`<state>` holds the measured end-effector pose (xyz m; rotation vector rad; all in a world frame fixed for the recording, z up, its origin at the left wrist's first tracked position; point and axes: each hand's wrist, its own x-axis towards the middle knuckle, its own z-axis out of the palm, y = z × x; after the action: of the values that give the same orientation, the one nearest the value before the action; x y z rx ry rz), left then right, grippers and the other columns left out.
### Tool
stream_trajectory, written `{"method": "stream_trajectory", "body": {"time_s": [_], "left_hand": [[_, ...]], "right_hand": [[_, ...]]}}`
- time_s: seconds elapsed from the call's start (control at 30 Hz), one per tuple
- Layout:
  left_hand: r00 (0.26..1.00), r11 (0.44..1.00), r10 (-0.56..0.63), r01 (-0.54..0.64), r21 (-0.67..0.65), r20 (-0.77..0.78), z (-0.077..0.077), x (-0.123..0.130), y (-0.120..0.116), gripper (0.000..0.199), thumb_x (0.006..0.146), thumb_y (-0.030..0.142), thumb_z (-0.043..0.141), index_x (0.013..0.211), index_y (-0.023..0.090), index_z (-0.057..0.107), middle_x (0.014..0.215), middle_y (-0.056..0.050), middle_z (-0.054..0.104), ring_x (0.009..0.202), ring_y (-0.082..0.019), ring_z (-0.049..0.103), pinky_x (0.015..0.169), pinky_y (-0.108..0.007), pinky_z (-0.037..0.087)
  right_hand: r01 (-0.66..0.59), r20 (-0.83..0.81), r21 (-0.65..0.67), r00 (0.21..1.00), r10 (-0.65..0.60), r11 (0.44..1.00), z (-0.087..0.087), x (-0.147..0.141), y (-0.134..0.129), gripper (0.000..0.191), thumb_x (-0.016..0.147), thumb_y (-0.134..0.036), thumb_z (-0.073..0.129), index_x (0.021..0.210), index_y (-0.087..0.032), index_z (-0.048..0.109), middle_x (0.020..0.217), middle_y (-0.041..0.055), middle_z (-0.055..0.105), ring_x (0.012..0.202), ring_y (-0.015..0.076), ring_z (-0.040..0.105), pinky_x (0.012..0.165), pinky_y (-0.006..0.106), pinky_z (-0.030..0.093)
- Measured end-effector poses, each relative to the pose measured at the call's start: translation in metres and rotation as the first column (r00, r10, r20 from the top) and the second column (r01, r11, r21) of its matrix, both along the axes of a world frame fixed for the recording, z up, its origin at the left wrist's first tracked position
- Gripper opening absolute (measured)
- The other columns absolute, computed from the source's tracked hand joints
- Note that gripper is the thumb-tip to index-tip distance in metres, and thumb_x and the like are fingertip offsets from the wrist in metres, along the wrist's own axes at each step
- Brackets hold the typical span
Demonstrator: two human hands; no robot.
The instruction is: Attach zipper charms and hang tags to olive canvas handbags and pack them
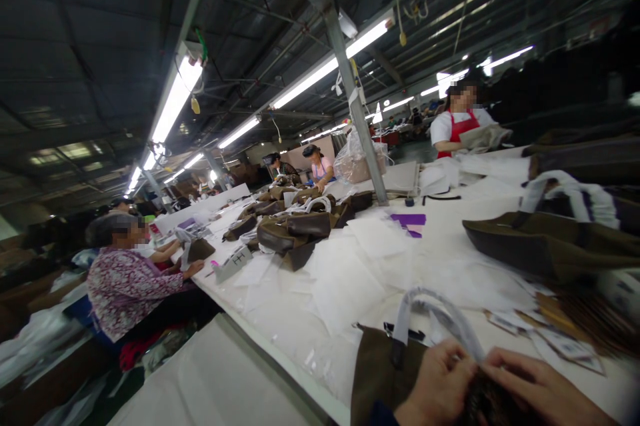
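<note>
Bags (305, 223) in dark olive and brown are lying heaped along a long white worktable (287, 346) on a factory floor, while two bare hands are working at the near edge. The left hand (440, 379) and the right hand (540, 383) are almost meeting over a dark item (493, 403) at the near bag (373, 369), fingers curled and partly closed; from where I am standing, I cannot tell exactly what either is pinching. The near bag is resting on the table at the lower edge of view, its pale-wrapped handle (440, 303) arching up just beyond the left hand. White sheets (350, 273) are spreading loosely across the tabletop, with purple pieces (407, 221) lying near the foot of a metal post (355, 106). To the right, another bag (545, 246) with wrapped handles is lying above a scatter of tags (565, 343). A person in a red apron (463, 126) is handling pale material across the table, and a person in a patterned shirt (127, 286) is sitting along the left side. Tube lights (173, 99) are glowing in rows beneath the dark roof.
</note>
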<state>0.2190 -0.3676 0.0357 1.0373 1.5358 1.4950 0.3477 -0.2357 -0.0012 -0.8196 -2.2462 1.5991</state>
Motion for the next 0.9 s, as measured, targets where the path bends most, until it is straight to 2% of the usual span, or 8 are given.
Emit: {"method": "stream_trajectory", "body": {"time_s": [0.07, 0.17, 0.3, 0.43, 0.57, 0.63, 0.77, 0.9], "left_hand": [[0.997, 0.997, -0.041, 0.045, -0.06, 0.067, 0.001, 0.001, 0.0, 0.045, 0.068, 0.059, 0.067, 0.075, 0.019, 0.048, 0.05, 0.006, 0.044, 0.04, -0.007, 0.038, 0.041, -0.02, 0.027], [0.99, 0.983, -0.093, 0.108, -0.147, 0.101, 0.002, 0.003, -0.004, 0.052, 0.059, 0.057, 0.073, 0.084, 0.019, 0.048, 0.055, 0.003, 0.057, 0.036, -0.012, 0.049, 0.034, -0.022, 0.036], [0.99, 0.987, -0.083, 0.097, -0.13, 0.11, -0.003, -0.004, -0.006, 0.039, 0.073, 0.047, 0.068, 0.09, 0.018, 0.049, 0.062, 0.004, 0.059, 0.04, -0.008, 0.05, 0.034, -0.017, 0.037], [0.985, 0.984, -0.122, 0.137, -0.117, 0.126, -0.011, -0.014, -0.005, 0.036, 0.078, 0.044, 0.067, 0.093, 0.015, 0.051, 0.066, 0.004, 0.06, 0.045, -0.007, 0.052, 0.038, -0.015, 0.04], [0.981, 0.981, -0.136, 0.153, -0.116, 0.139, -0.013, -0.017, -0.006, 0.036, 0.08, 0.044, 0.066, 0.094, 0.014, 0.052, 0.067, 0.002, 0.06, 0.045, -0.007, 0.052, 0.038, -0.015, 0.039], [0.981, 0.982, -0.131, 0.149, -0.117, 0.143, -0.014, -0.018, -0.006, 0.035, 0.081, 0.044, 0.066, 0.094, 0.014, 0.053, 0.067, 0.002, 0.061, 0.045, -0.006, 0.051, 0.039, -0.015, 0.039], [0.981, 0.982, -0.123, 0.142, -0.123, 0.152, -0.014, -0.018, -0.005, 0.034, 0.081, 0.043, 0.066, 0.093, 0.014, 0.053, 0.066, 0.002, 0.06, 0.045, -0.006, 0.05, 0.039, -0.015, 0.038], [0.978, 0.981, -0.124, 0.146, -0.127, 0.165, -0.013, -0.018, -0.006, 0.035, 0.081, 0.043, 0.067, 0.093, 0.013, 0.054, 0.066, 0.002, 0.06, 0.045, -0.006, 0.051, 0.039, -0.015, 0.038]], "right_hand": [[-0.031, 0.021, -0.096, 0.999, 0.033, 0.995, 0.006, 0.002, -0.003, 0.059, 0.072, -0.077, 0.052, 0.083, -0.021, 0.068, 0.058, -0.0012, 0.046, 0.042, 0.0108, 0.042, 0.034, 0.021, 0.03], [0.06, -0.02, -0.143, 0.998, -0.063, 0.988, 0.026, 0.012, -0.017, 0.051, 0.076, -0.067, 0.055, 0.085, -0.018, 0.063, 0.059, -0.004, 0.042, 0.044, 0.008, 0.04, 0.036, 0.018, 0.03], [0.076, -0.043, -0.222, 0.995, -0.087, 0.972, 0.05, 0.019, -0.026, 0.036, 0.077, -0.052, 0.059, 0.084, -0.016, 0.059, 0.059, -0.0051, 0.046, 0.041, 0.0056, 0.039, 0.035, 0.016, 0.03], [-0.012, -0.009, -0.23, 1.0, 0.01, 0.973, 0.055, 0.02, -0.02, 0.026, 0.076, -0.04, 0.06, 0.084, -0.016, 0.06, 0.059, -0.0052, 0.05, 0.038, 0.0054, 0.04, 0.033, 0.016, 0.034], [-0.064, 0.082, -0.112, 0.994, 0.073, 0.992, 0.055, 0.016, -0.014, 0.019, 0.076, -0.034, 0.058, 0.084, -0.017, 0.062, 0.061, -0.0044, 0.052, 0.039, 0.0073, 0.045, 0.034, 0.018, 0.039], [-0.09, 0.14, 0.008, 0.986, 0.088, 0.996, 0.057, 0.012, -0.013, 0.018, 0.077, -0.031, 0.056, 0.086, -0.018, 0.063, 0.065, -0.0034, 0.054, 0.042, 0.0076, 0.048, 0.037, 0.017, 0.039], [-0.139, 0.212, 0.25, 0.974, 0.086, 0.958, 0.066, 0.004, -0.015, 0.014, 0.076, -0.026, 0.055, 0.08, -0.018, 0.066, 0.066, -0.0026, 0.058, 0.052, 0.0084, 0.05, 0.046, 0.018, 0.034], [-0.151, 0.218, 0.352, 0.973, 0.076, 0.924, 0.073, 0.0, -0.017, 0.007, 0.07, -0.022, 0.057, 0.069, -0.018, 0.063, 0.062, -0.0035, 0.055, 0.06, 0.0098, 0.046, 0.054, 0.021, 0.029]]}}
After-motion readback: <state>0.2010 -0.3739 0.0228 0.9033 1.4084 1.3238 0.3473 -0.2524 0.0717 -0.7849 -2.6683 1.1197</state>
